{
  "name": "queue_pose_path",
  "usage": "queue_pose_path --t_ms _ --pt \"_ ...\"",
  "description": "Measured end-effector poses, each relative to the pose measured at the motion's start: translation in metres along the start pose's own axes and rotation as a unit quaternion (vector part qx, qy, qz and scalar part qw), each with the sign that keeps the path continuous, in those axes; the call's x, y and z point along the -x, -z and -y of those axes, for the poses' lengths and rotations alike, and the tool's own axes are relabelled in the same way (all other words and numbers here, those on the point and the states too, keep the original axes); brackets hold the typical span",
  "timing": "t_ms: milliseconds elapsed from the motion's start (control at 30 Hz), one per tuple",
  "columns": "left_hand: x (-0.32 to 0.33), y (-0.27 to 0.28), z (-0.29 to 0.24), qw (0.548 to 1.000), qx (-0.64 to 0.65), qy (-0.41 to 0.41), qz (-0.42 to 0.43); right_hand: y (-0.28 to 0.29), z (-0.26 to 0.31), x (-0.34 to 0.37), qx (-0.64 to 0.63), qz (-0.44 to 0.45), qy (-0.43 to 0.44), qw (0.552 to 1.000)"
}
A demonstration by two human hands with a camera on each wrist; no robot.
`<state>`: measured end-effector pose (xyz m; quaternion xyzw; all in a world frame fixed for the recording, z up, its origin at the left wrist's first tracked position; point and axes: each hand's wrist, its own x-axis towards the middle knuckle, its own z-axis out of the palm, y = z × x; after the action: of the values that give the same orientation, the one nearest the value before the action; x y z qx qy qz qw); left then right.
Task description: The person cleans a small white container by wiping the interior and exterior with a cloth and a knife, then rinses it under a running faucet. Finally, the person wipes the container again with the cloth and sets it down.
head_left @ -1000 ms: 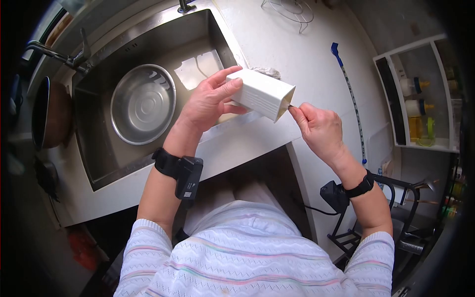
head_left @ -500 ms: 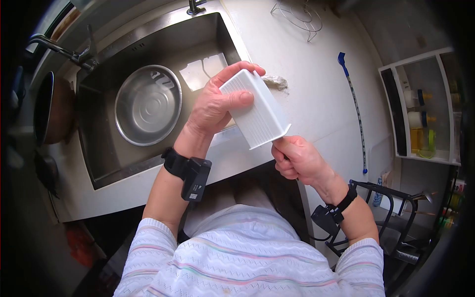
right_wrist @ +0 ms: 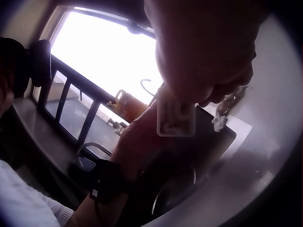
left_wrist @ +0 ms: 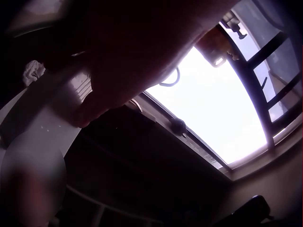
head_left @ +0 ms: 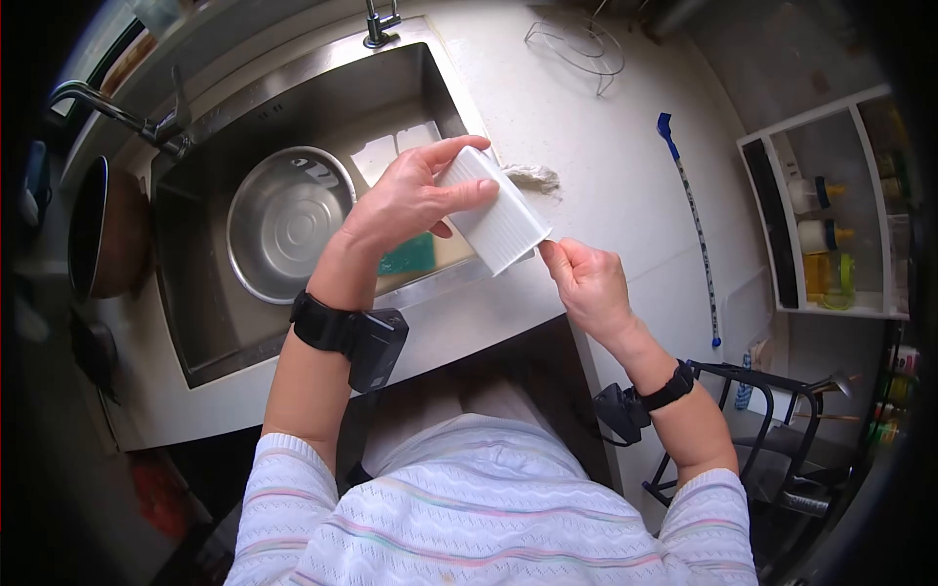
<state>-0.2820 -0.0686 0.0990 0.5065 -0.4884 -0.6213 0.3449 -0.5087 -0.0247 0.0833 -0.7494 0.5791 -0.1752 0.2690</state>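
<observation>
A white ribbed rectangular container (head_left: 500, 220) is held over the sink's front right edge. The left hand (head_left: 405, 200) grips its far end, thumb across the ribbed side. At the container's open end, the right hand (head_left: 589, 283) has its fingers curled and pinches something thin and dark, mostly hidden. The right wrist view shows the container's mouth (right_wrist: 176, 118) beneath the right hand (right_wrist: 203, 61); its inside is too blurred to make out. In the left wrist view the container (left_wrist: 47, 118) is dim beside the left hand (left_wrist: 128, 61).
A round metal basin (head_left: 293, 225) lies in the steel sink (head_left: 210, 337), with a green item (head_left: 408, 256) near the left hand. A crumpled cloth (head_left: 532, 177), a wire rack (head_left: 576, 54) and a blue-ended strip (head_left: 694, 220) are on the counter. A brown pan (head_left: 122, 230) stands left.
The container has tilted and shifted slightly left and up since half a second ago, both hands moving with it. The green item has come into view in the sink.
</observation>
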Motion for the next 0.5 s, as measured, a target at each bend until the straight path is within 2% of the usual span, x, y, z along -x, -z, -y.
queue_pose_path --t_ms 33,100,133,200,233,267,300,333,400,433,500 --pt "0.000 -0.003 0.001 1.000 0.000 0.001 -0.001 0.000 0.005 -0.002 -0.001 0.001 0.000 1.000" --pt "-0.003 -0.015 0.005 0.978 0.181 0.021 -0.106 -0.004 0.014 -0.005 0.042 -0.004 0.010 0.999" --pt "-0.006 -0.017 0.013 0.977 0.181 0.020 -0.107 -0.008 0.011 -0.006 0.042 -0.003 0.011 0.999" --pt "-0.012 -0.021 0.027 0.958 0.232 -0.125 -0.113 -0.017 0.001 -0.007 -0.130 0.021 0.012 0.991" --pt "-0.013 -0.021 0.029 0.957 0.233 -0.126 -0.115 -0.016 0.001 -0.007 -0.129 0.022 0.014 0.991" --pt "-0.012 -0.021 0.030 0.945 0.278 -0.139 -0.100 -0.014 0.005 -0.006 -0.241 0.094 -0.075 0.963" --pt "-0.012 -0.021 0.030 0.930 0.322 -0.152 -0.085 -0.011 0.008 -0.005 -0.347 0.165 -0.162 0.909" --pt "-0.012 -0.020 0.032 0.930 0.322 -0.154 -0.086 -0.008 0.014 -0.005 -0.346 0.166 -0.159 0.910" --pt "-0.015 -0.018 0.035 0.899 0.410 -0.150 -0.037 -0.001 0.026 -0.004 -0.429 0.207 -0.223 0.851" --pt "-0.015 -0.018 0.034 0.898 0.410 -0.152 -0.038 0.000 0.025 -0.003 -0.428 0.208 -0.221 0.852" --pt "-0.013 -0.021 0.032 0.888 0.435 -0.148 -0.026 0.000 0.024 0.002 -0.485 0.236 -0.247 0.805"
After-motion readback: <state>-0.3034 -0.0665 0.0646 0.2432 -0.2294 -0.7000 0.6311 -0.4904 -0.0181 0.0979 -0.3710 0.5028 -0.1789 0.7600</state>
